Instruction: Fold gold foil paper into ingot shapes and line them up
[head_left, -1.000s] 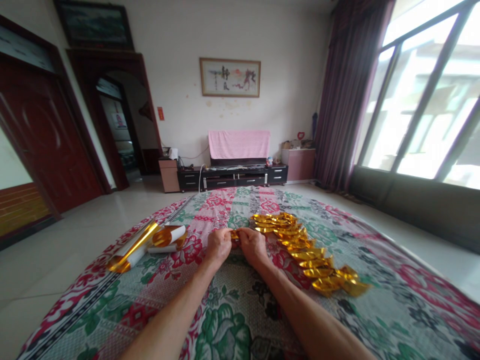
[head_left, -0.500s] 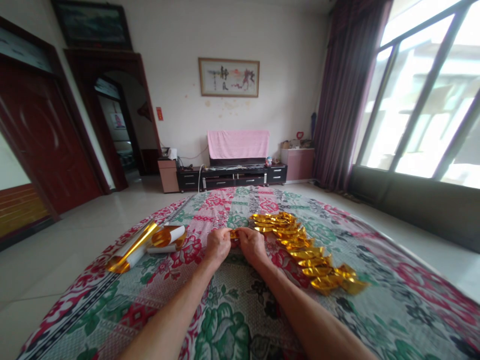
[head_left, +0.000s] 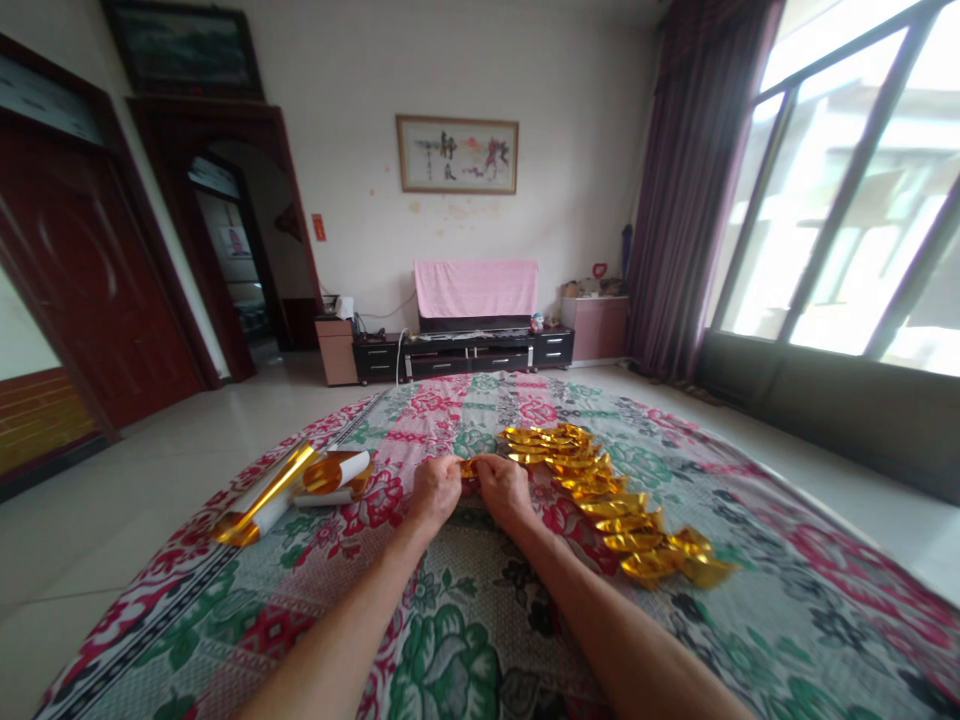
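Between my two hands is a small piece of gold foil paper (head_left: 469,468), mostly hidden by the fingers. My left hand (head_left: 436,490) pinches its left end, and my right hand (head_left: 505,488) is closed on its right end. Both hands are just above the flowered cloth (head_left: 446,650). To the right of my right hand lie several folded gold foil paper ingots (head_left: 596,488) in a slanting row that runs toward me. Off to the left are loosely curled sheets of gold foil paper (head_left: 270,495) with white backs.
The cloth covers a broad surface in front of me. Beyond it, a low black cabinet (head_left: 442,362) stands by the wall, with a pink cloth (head_left: 477,288) draped over something on it. A purple curtain (head_left: 679,200) hangs beside the window at right.
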